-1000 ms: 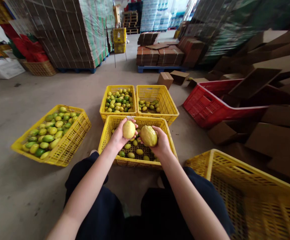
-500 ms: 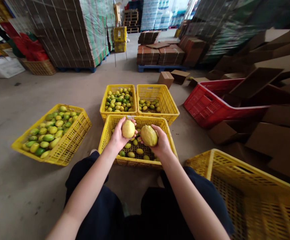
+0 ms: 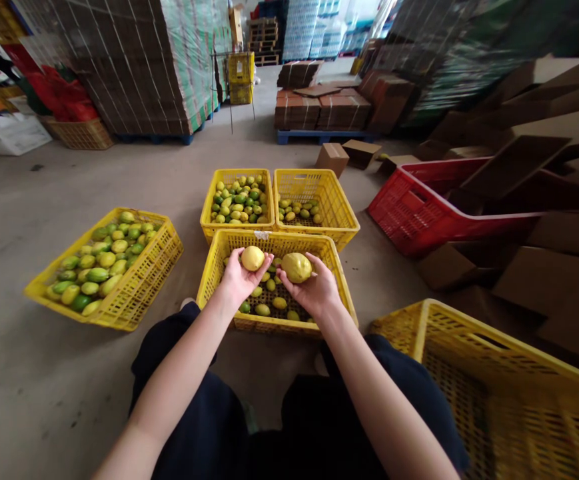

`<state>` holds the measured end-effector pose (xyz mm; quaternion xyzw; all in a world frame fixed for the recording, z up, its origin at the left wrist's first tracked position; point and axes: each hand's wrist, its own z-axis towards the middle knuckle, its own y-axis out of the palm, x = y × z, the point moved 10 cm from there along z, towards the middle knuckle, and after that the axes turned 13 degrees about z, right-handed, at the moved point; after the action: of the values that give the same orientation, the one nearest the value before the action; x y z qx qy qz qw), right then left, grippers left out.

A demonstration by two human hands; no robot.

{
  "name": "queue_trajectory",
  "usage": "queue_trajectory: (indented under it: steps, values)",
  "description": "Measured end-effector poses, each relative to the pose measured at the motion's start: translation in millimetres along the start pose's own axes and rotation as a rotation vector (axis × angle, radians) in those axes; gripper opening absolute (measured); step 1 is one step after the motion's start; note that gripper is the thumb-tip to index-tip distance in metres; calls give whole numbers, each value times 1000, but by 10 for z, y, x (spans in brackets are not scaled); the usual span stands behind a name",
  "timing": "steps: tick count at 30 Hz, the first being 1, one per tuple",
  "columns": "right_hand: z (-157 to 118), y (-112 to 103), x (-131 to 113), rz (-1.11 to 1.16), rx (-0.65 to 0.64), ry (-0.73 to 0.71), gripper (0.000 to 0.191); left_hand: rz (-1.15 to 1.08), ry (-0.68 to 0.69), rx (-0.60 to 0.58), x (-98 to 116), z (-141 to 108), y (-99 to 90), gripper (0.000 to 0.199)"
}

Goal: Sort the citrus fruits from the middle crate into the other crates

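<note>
My left hand cradles a smooth pale-yellow lemon, palm turned up and fingers curled round it. In my right hand rests a larger, bumpier yellow-green lemon, held on the fingers and palm. Both hands are side by side above the near yellow crate, whose floor carries scattered lemons. Part of the crate's contents is hidden behind my hands and forearms.
Behind stand a yellow crate full of green and yellow lemons and another yellow crate with fewer. A heaped crate sits left. At right are a large yellow crate, a red crate and cardboard boxes.
My right hand has turned its palm upward, rolling the larger lemon and showing more of it. The smaller lemon has shifted slightly left in my left hand, whose fingers have loosened.
</note>
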<state>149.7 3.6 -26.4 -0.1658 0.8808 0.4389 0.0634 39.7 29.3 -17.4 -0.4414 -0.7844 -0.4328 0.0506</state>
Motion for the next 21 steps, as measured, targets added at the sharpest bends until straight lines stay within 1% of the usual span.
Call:
queue_trajectory:
  steps: [3,6,8,9,10,11,12,14,15,16,17,18,19,21]
  values:
    - [-7,-42,-8,51,66,-7,20,-13,-9,-16,-12,-2,19,31]
    - [2,-57,-15,33,84,-1,24,-3,8,-33,-7,14,39,30]
    - [35,-70,-54,0,68,-42,19,50,24,-25,-11,37,30,29]
    - [53,-77,-95,-31,53,-91,14,98,58,-9,9,47,15,26]
    - [64,-76,-159,-74,30,-169,11,161,127,6,62,49,3,20]
    - [56,-62,-251,-135,2,-281,17,236,231,20,149,36,3,13]
    - [13,-27,-367,-215,-32,-429,29,320,363,28,258,-1,21,13]
    - [-193,119,-591,-430,-109,-781,50,516,659,30,477,-146,113,31]
    - [-335,220,-657,-551,-152,-953,56,620,795,31,556,-236,172,38]
    - [-465,319,-683,-666,-192,-1094,57,724,908,36,605,-316,228,42]
    - [-569,404,-681,-764,-228,-1198,56,821,1000,39,631,-383,283,44]
    - [-641,468,-666,-838,-258,-1269,53,902,1072,38,639,-435,330,44]
    - [-690,513,-651,-888,-283,-1318,51,961,1123,33,634,-469,367,43]
    - [-754,562,-626,-935,-318,-1388,50,1017,1172,14,610,-497,408,43]
